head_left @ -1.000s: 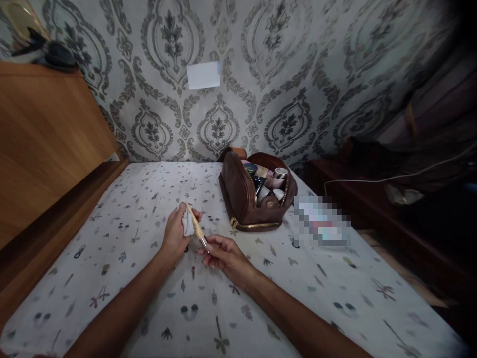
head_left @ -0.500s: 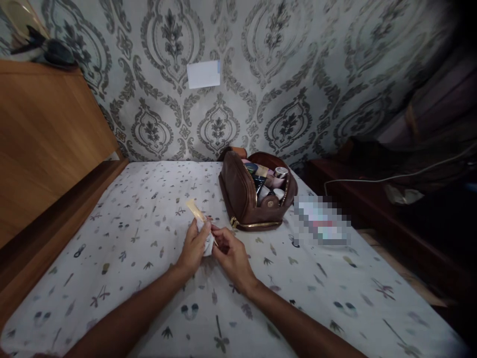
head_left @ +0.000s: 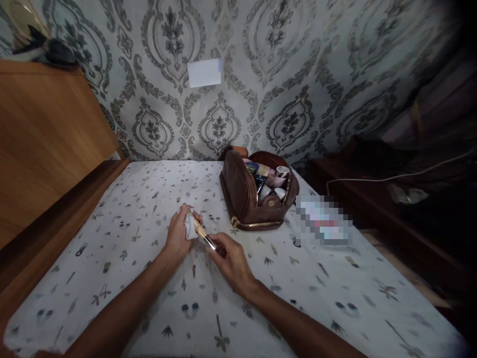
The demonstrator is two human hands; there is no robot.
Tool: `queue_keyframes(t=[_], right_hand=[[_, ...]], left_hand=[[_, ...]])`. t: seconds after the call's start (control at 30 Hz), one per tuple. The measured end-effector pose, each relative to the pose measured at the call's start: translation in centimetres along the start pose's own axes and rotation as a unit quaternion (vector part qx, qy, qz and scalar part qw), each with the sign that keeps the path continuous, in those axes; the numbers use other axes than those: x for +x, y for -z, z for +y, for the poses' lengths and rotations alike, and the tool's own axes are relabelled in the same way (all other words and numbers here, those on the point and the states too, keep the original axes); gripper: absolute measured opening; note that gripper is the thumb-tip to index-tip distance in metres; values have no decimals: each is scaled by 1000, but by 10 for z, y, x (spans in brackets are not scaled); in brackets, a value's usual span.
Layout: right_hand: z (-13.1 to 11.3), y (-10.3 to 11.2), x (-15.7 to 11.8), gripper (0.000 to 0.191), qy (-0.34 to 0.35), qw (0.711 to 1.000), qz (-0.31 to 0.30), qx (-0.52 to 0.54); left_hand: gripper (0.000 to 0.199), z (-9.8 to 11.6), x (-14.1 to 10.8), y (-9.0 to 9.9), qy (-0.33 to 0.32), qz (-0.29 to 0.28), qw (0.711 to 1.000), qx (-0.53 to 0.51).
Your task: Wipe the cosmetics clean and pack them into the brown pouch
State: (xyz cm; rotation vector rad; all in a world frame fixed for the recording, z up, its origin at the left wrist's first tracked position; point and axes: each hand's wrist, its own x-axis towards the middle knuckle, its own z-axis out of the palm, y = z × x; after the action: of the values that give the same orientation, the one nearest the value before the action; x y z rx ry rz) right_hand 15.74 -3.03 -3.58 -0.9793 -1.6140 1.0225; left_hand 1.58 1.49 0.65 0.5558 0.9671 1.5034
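Note:
Between my hands is a slim beige cosmetic tube [head_left: 200, 230] with a shiny silver band and a dark end, slanting down to the right. My right hand [head_left: 231, 258] is closed around the dark end, which the fingers partly hide. A crumpled white tissue [head_left: 191, 227] is gripped in my left hand [head_left: 178, 231], against the beige end of the tube. Right of and beyond my hands, a brown cosmetic bag [head_left: 253, 206] stands unzipped, with several bottles and tubes inside.
The patterned white sheet [head_left: 149, 298] lies under everything. A blurred-out item [head_left: 324, 221] rests right of the bag. At left rises a wooden board [head_left: 52, 144]; behind is the patterned wall [head_left: 219, 119]. A white cable [head_left: 387, 178] crosses the dark furniture at right.
My left hand has shifted left and away from me with the tissue. The beige tube now lies between both hands, its silver band and dark end exposed at my right fingers.

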Motion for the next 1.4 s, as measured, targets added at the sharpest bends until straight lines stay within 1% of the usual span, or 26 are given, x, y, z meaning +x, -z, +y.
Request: queue_keyframes(t=[0.07, 0.17, 0.27, 0.33, 0.37, 0.53, 0.63, 0.7, 0.73, 0.9, 0.97, 1.03, 1.1, 1.17, 1.27, 1.4], right_hand=[[1, -1, 1, 18, -32, 998, -16, 48], [1, -1, 3, 34, -85, 986, -52, 133], [0, -2, 4, 46, -136, 962, -110, 208], [-1, -3, 5, 47, -171, 940, -142, 260], [-1, -3, 5, 47, -188, 927, -148, 288], [-1, -6, 8, 46, -267, 862, -124, 413], [-1, -6, 9, 52, -285, 847, -103, 436], [0, -5, 10, 54, -288, 849, -97, 433], [1, -5, 10, 55, -287, 851, -95, 429], [6, -6, 9, 53, -259, 878, -69, 397], [7, -8, 8, 58, -245, 890, -53, 381], [8, -8, 7, 61, -234, 903, -38, 358], [8, -9, 7, 57, -226, 917, -31, 327], [7, -8, 7, 55, -225, 926, -31, 301], [3, -7, 6, 54, -220, 928, -42, 298], [0, -4, 7, 48, -207, 918, -73, 330]], left_hand=[[41, 0, 1, 1, 21, -17, 999, -31], [45, 2, 1, 1, 19, -35, 998, -51], [49, 4, 0, 1, 5, -58, 997, -49], [50, 3, -2, 0, 6, -74, 997, -35], [50, 1, -3, 0, 10, -80, 996, -28], [50, -10, -11, -1, 46, -99, 994, -25], [50, -14, -15, 1, 80, -163, 983, 34], [48, -14, -17, 2, 89, -208, 971, 76], [46, -14, -18, 2, 89, -222, 967, 91], [41, -19, -20, 2, 113, -255, 953, 116], [40, -24, -21, 2, 121, -253, 954, 111], [40, -27, -23, 2, 114, -232, 961, 102], [41, -28, -24, 0, 102, -207, 968, 99], [42, -26, -25, -1, 93, -194, 971, 105], [44, -22, -26, -2, 89, -201, 969, 109], [43, -18, -24, -1, 84, -193, 972, 108]])
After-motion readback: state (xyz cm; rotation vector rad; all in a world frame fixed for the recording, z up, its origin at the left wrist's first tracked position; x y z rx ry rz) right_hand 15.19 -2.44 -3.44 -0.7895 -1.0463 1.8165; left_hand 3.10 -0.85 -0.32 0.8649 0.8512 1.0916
